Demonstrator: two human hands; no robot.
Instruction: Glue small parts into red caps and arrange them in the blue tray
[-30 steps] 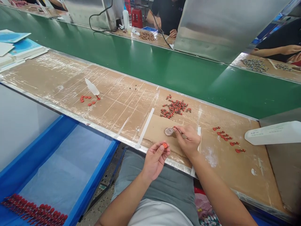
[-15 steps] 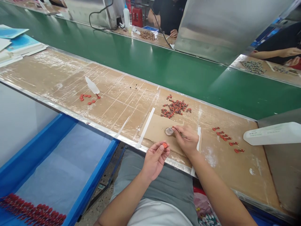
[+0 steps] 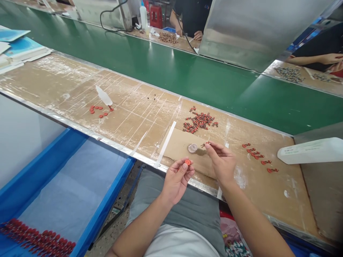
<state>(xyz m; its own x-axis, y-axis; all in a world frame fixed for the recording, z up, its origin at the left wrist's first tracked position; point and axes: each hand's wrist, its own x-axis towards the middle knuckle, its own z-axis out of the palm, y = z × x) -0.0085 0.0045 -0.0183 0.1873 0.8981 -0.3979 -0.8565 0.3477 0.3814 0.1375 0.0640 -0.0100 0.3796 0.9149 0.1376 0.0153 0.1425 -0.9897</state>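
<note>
My left hand (image 3: 177,178) is closed in a pinch on a small red disc (image 3: 188,162), held at the near edge of the bench. My right hand (image 3: 221,160) is raised just above the cardboard pad (image 3: 177,144) and pinches a small red-and-metal part (image 3: 205,144) at its fingertips. A small clear round dish (image 3: 192,147) sits on the pad just left of that part. A heap of the same red parts (image 3: 198,122) lies behind the pad. Several finished red pieces (image 3: 257,157) lie in a row to the right.
Loose red discs (image 3: 99,110) and a white plastic scrap (image 3: 104,96) lie to the left. A blue tray (image 3: 53,192) with rows of red pieces (image 3: 37,239) stands below left. A white box (image 3: 311,150) lies at right. Behind runs a green conveyor belt (image 3: 187,75), with other people's hands beyond.
My right hand has lifted away from the clear dish and moved slightly right with the small part in its fingertips. My left hand has stayed put with the red disc.
</note>
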